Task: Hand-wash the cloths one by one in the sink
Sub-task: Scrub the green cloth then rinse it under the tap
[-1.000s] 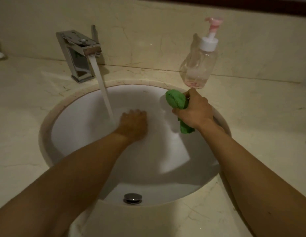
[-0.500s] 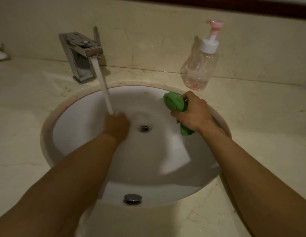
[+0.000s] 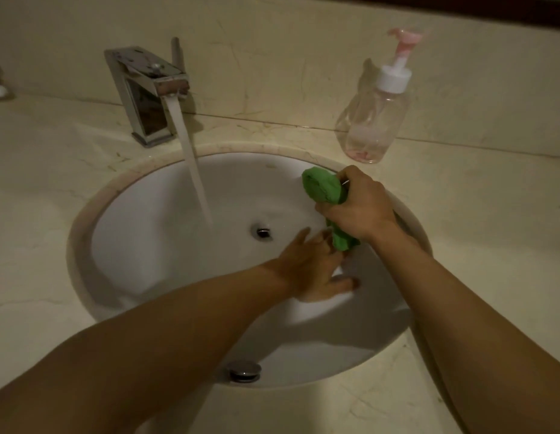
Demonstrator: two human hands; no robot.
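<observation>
Right hand point(image 3: 357, 208) is fisted round the green cloth point(image 3: 322, 186), mid-right of frame over the sink's point(image 3: 140, 233) right wall; cloth is bunched, with ends sticking out above and below the fist. Left hand point(image 3: 313, 270) holds nothing, fingers spread, lying in the basin just under the cloth's lower end. Tap point(image 3: 147, 89), upper left, is running; the stream point(image 3: 191, 164) lands left of the drain point(image 3: 263, 232), well clear of the cloth. Looks like wring/rinse on this cloth. Next: left hand takes the lower end, then twist or move it under the stream. Soap bottle point(image 3: 372, 120), upper right, untouched.
</observation>
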